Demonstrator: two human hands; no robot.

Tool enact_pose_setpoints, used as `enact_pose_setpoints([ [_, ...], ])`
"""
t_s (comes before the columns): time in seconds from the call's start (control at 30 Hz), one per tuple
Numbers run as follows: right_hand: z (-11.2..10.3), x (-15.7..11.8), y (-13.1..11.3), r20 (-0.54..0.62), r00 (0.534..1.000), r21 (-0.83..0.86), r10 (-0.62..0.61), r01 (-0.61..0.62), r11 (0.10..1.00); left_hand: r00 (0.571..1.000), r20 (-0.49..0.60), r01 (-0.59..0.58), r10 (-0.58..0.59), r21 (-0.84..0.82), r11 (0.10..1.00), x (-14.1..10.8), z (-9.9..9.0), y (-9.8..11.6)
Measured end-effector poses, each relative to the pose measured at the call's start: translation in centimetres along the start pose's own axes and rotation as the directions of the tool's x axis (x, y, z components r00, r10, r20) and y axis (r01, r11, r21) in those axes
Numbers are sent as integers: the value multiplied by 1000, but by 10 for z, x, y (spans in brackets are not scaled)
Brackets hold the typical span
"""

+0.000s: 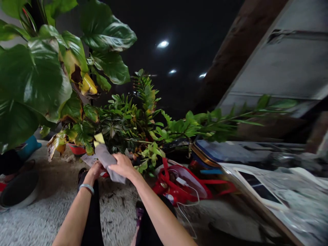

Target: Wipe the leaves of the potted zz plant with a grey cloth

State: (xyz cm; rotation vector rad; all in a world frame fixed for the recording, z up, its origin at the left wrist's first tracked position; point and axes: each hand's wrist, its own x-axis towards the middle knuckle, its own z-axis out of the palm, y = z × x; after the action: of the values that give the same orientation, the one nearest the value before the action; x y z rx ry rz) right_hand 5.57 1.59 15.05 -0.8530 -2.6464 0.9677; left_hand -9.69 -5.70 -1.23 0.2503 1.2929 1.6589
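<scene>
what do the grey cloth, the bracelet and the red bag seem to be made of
Grey cloth: likely soft fabric, matte, with a dull surface that shows no shine.
Bracelet: smooth and pale, with a slight sheen; stone, glass or plastic, I can't tell.
Red bag: perhaps fabric or soft plastic, given its bending straps; blur hides any weave.

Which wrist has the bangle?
The left: a pale bangle circles the wrist behind the left hand. The right hand, on the grey bundle, has a bare wrist.
</scene>
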Motion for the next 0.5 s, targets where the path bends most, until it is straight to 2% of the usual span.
enact_pose_setpoints([
  [0.07,8,-16,15,99,993,-73,70,-63,995,1000,-8,-23,23,28,999,1,-3,-2],
  [0.1,4,-26,20,124,990,-59,71,-64,996,1000,-6,-29,29,40,999,1,-4,-2],
  [0.17,-16,-45,23,101,995,72,7,-15,997,999,8,-34,34,61,998,2,-6,-2],
  [0.2,-30,-52,20,57,997,178,-46,35,983,999,23,-34,33,72,997,2,-6,-1],
  [0.27,-59,-55,10,-89,988,410,-125,151,900,998,65,-27,21,99,995,2,-6,1],
  [0.33,-76,-46,-1,-251,962,569,-111,239,787,995,97,-16,5,113,993,1,-5,4],
  [0.4,-74,-29,-3,-351,936,661,-21,264,703,995,99,-14,5,93,996,-1,-4,6],
  [0.43,-66,-22,0,-358,932,707,52,234,668,996,92,-17,10,78,997,-1,-4,6],
  [0.5,-39,-17,12,-269,934,807,234,86,584,997,79,-23,18,59,998,-1,-4,7],
])
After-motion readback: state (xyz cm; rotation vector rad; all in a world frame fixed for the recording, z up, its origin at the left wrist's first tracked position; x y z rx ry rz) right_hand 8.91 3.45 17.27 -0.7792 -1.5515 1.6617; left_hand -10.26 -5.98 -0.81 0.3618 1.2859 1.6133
